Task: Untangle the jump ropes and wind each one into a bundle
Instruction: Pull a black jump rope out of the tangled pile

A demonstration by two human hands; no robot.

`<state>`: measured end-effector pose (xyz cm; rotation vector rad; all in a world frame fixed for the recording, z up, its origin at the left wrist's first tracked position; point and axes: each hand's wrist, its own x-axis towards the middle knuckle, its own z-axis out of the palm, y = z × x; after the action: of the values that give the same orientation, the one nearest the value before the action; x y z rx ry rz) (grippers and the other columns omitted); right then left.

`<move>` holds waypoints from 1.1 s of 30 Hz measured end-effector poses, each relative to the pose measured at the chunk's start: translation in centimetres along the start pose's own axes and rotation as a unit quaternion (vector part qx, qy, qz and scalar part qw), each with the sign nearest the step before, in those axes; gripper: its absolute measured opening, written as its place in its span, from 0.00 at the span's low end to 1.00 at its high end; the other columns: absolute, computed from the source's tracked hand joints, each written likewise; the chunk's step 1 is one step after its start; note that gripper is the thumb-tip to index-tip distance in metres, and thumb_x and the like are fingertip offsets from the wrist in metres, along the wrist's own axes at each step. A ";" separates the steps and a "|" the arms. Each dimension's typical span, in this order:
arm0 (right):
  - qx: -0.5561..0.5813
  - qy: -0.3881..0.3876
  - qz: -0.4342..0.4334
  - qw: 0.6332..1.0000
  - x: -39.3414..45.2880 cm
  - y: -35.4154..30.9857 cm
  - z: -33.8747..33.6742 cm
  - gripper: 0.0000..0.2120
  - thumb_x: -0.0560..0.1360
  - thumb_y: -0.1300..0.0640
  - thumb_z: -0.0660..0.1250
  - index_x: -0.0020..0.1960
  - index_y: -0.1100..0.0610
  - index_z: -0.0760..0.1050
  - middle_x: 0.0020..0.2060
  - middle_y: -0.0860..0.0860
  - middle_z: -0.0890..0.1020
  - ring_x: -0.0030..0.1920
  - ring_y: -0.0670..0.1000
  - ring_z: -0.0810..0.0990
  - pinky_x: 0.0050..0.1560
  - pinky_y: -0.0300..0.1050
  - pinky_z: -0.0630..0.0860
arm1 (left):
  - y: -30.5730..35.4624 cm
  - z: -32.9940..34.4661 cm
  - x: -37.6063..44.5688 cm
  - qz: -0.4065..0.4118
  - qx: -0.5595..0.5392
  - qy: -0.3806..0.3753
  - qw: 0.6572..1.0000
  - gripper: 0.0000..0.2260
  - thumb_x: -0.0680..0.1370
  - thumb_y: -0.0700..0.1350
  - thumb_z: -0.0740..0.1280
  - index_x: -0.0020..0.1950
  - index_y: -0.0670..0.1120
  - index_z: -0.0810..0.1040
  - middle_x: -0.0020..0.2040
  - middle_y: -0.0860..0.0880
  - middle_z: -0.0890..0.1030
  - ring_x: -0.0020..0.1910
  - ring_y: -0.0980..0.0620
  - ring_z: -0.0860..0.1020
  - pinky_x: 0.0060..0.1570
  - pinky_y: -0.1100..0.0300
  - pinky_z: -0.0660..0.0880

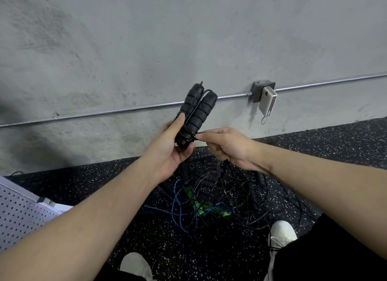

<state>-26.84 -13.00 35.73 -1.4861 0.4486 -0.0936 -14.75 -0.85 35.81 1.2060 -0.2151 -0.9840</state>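
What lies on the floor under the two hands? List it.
A tangle of ropes: thin black cords, a blue rope, green handles, a black coiled rope. The hands and forearms cover part of the pile.

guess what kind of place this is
Probably a gym or its storage corner: black speckled rubber flooring, a bare concrete wall with exposed metal conduit, and a tangle of jump ropes on the floor.

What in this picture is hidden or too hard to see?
- Head view: lower ends of the black handles, covered by the left hand.
- Cord held by the right hand: mostly hidden in its fingers.
- Rope pile: too tangled to count; arms overlap it.
- White shoes: cut off by clothing and the bottom edge.
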 end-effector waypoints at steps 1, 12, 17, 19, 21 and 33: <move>-0.002 0.000 0.001 1.000 0.1 0.0 0.1 0.23 0.81 0.56 0.66 0.28 0.45 0.81 0.26 0.48 0.59 0.26 0.46 0.54 0.28 0.42 0.48 | -0.1 0.0 0.1 0.002 -0.008 0.011 1.000 0.19 0.78 0.55 0.71 0.64 0.47 0.75 0.40 0.46 0.80 0.28 0.53 0.76 0.23 0.66 0.73; -0.131 0.000 -0.084 0.988 0.3 1.5 0.2 0.14 0.82 0.47 0.63 0.45 0.51 0.83 0.26 0.47 0.68 0.28 0.48 0.62 0.29 0.42 0.59 | 1.7 -1.0 0.3 -0.047 -0.141 -0.006 0.989 0.11 0.80 0.52 0.68 0.48 0.44 0.80 0.35 0.49 0.78 0.22 0.57 0.67 0.15 0.71 0.59; -0.319 -0.046 -0.074 0.944 -0.3 1.9 -2.1 0.14 0.84 0.49 0.57 0.48 0.48 0.80 0.25 0.38 0.73 0.27 0.39 0.69 0.34 0.33 0.64 | 2.1 -2.3 0.5 -0.077 -0.149 -0.086 0.982 0.13 0.77 0.51 0.67 0.53 0.43 0.81 0.46 0.49 0.80 0.18 0.60 0.64 0.12 0.71 0.55; -0.389 -0.012 -0.069 0.919 0.2 2.1 -3.5 0.15 0.82 0.44 0.60 0.41 0.47 0.77 0.26 0.37 0.74 0.28 0.37 0.71 0.37 0.35 0.66 | 1.7 -2.4 0.4 -0.110 -0.105 -0.119 0.981 0.12 0.77 0.51 0.67 0.53 0.44 0.81 0.47 0.48 0.79 0.18 0.60 0.64 0.11 0.70 0.57; -0.399 -0.003 -0.064 0.915 0.6 2.4 -4.3 0.17 0.80 0.41 0.64 0.41 0.52 0.80 0.27 0.40 0.76 0.30 0.38 0.73 0.39 0.39 0.70 | 1.1 -2.1 0.2 -0.144 -0.048 -0.148 0.977 0.11 0.75 0.50 0.67 0.53 0.45 0.80 0.47 0.47 0.80 0.18 0.59 0.64 0.11 0.70 0.57; -0.392 -0.001 -0.090 0.916 1.8 1.6 -6.0 0.03 0.71 0.51 0.77 0.43 0.47 0.83 0.39 0.42 0.86 0.42 0.39 0.81 0.47 0.32 0.75 | -0.2 -0.7 -1.0 -0.131 0.372 -0.229 0.890 0.06 0.78 0.50 0.70 0.53 0.52 0.76 0.33 0.50 0.78 0.19 0.56 0.68 0.15 0.70 0.57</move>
<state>-27.65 -19.04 33.62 -2.3198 0.3578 -0.0584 -15.00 0.31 35.68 1.7055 -0.8855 -1.4907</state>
